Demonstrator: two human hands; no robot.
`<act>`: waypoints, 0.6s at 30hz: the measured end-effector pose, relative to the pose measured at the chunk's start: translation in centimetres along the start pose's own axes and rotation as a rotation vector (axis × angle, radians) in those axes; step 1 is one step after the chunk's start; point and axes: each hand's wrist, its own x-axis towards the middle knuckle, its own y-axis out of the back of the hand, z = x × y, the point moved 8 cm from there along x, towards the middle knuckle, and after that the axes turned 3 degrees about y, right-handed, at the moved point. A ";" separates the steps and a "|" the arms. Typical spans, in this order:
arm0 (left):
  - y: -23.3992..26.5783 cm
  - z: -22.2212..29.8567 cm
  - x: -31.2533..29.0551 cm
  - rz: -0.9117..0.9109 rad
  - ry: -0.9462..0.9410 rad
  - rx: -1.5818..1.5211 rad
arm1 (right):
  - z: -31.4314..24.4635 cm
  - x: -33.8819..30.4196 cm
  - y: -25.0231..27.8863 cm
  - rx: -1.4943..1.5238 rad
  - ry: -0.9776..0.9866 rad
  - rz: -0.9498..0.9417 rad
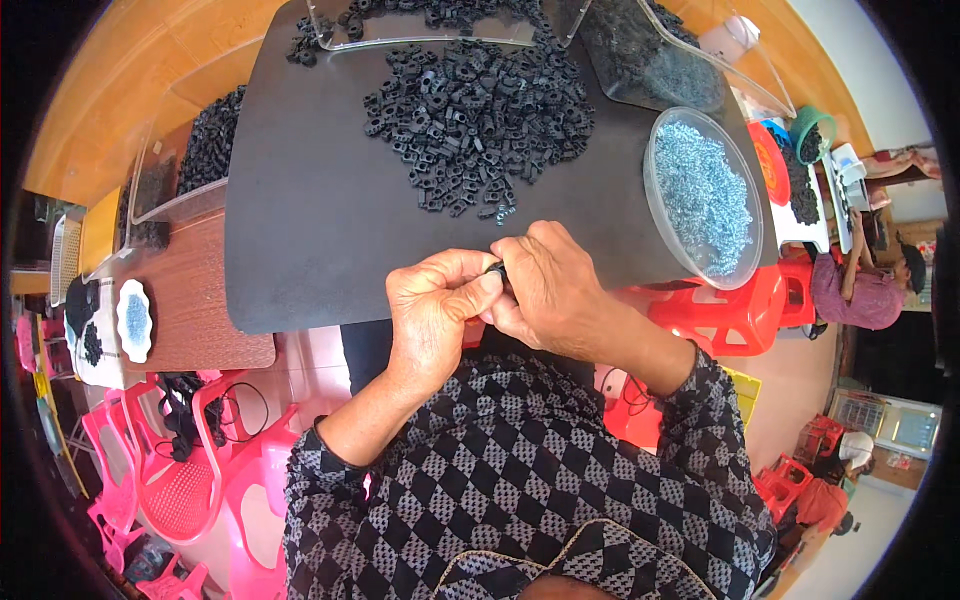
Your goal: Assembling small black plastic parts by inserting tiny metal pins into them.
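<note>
My left hand (pixel 437 303) and my right hand (pixel 553 287) meet just beyond the near edge of the dark table (pixel 310 230). Both are closed on one small black plastic part (pixel 499 270), pinched between thumbs and fingers and mostly covered by them. Past my hands spreads a heap of similar black plastic parts (pixel 480 110). A few tiny clear-blue pieces (pixel 505 213) lie at its near tip. To the right, a round clear tub (pixel 655 190) holds many small, shiny, pale blue pieces (pixel 700 195), too small to make out singly.
Clear bins of black parts stand at the far right (pixel 650 70) and left (pixel 207 145). A white scalloped dish (pixel 133 338) sits on the brown table (pixel 190 290). Red stools (pixel 725 310) and pink chairs (pixel 180 490) surround me. At right, a person in purple (pixel 855 290) works.
</note>
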 end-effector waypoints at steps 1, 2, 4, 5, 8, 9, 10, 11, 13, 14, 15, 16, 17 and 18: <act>0.0 -0.1 0.0 0.000 0.000 -0.002 | 0.0 0.1 0.2 -0.001 0.000 -0.002; 0.1 0.0 -0.1 0.000 -0.016 0.006 | -0.1 0.2 0.2 0.006 0.001 -0.021; 0.1 0.0 -0.1 0.002 -0.034 0.012 | -0.1 0.3 0.2 0.014 0.004 -0.042; 0.1 0.0 -0.1 0.001 -0.046 -0.003 | 0.1 0.3 0.2 0.055 -0.020 -0.044; 0.1 -0.2 0.0 -0.011 -0.070 -0.051 | 0.5 0.3 0.5 0.149 -0.072 -0.046; 0.1 -0.2 -0.1 -0.019 -0.082 -0.084 | 0.7 0.4 0.6 0.204 -0.098 -0.045; 0.3 -0.1 -0.1 -0.017 -0.081 -0.083 | 0.8 0.4 0.8 0.206 -0.098 -0.046; 0.3 0.0 -0.2 -0.026 -0.073 -0.034 | 0.9 0.4 1.0 0.273 -0.095 -0.066; 0.2 0.0 -0.4 -0.035 -0.060 0.015 | 1.2 0.3 1.3 0.341 -0.097 -0.088; 0.0 0.1 -0.4 -0.040 -0.067 0.046 | 1.3 0.3 1.5 0.339 -0.087 -0.101; -0.1 0.2 -0.5 -0.045 -0.074 0.077 | 1.3 0.3 1.6 0.337 -0.076 -0.115; -0.2 0.1 -0.4 -0.048 -0.072 0.076 | 1.3 0.2 1.8 0.335 -0.079 -0.115; -0.1 0.1 -0.5 -0.054 -0.090 0.108 | 1.2 0.1 1.5 0.288 -0.081 -0.157; -0.1 0.1 -0.5 -0.059 -0.109 0.139 | 1.2 0.0 1.3 0.240 -0.082 -0.199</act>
